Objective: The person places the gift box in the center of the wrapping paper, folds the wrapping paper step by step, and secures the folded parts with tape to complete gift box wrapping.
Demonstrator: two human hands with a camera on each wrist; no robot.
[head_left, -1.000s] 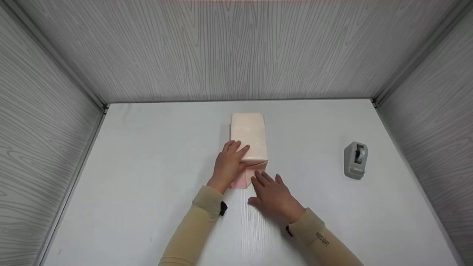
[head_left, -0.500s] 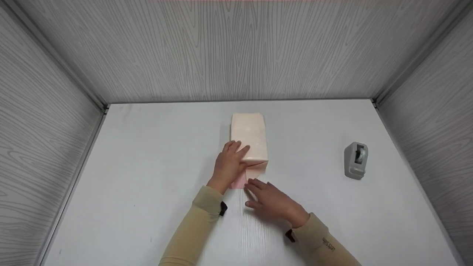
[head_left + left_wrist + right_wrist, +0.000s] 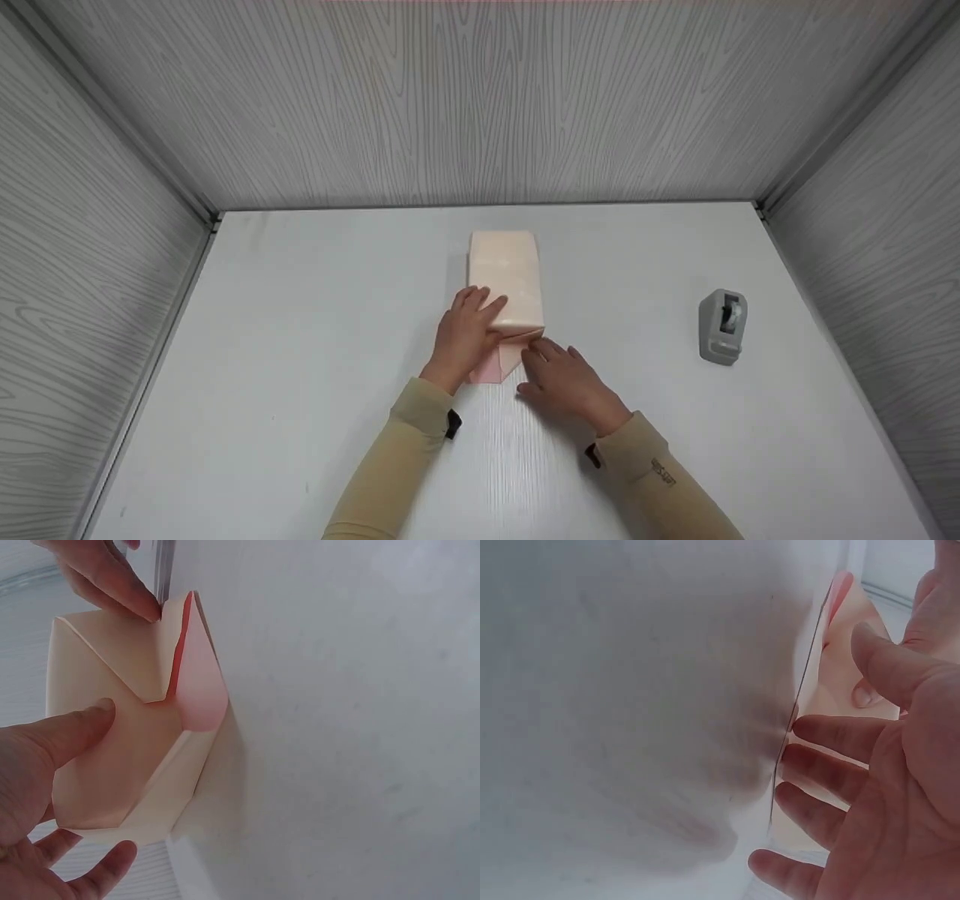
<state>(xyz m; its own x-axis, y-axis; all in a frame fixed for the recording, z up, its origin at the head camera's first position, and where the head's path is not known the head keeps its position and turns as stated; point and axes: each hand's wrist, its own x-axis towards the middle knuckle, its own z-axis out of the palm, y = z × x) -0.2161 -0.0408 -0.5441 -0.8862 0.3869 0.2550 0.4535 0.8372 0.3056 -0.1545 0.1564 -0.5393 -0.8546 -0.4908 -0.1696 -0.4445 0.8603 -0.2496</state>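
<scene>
A box wrapped in pale peach paper [image 3: 510, 274] lies lengthwise on the white table. Its near end has folded paper flaps, and a pink inner side shows on the lower flap [image 3: 199, 694]. My left hand [image 3: 461, 337] holds the box at its near left corner, fingers over the top and left side, thumb pressed on the folded end. At the near right corner, my right hand [image 3: 566, 382] has its fingertips against the flap's side edge. In the right wrist view its fingers [image 3: 821, 814] are fairly straight and spread along the paper edge.
A grey tape dispenser [image 3: 722, 326] with a roll of tape stands to the right on the white table [image 3: 300, 322]. Grey wood-grain panels [image 3: 480, 105] enclose the table at the back and both sides.
My right hand draws back toward the flap's near tip, then moves forward and right to the near right corner of the box. The left hand stays in place on the box.
</scene>
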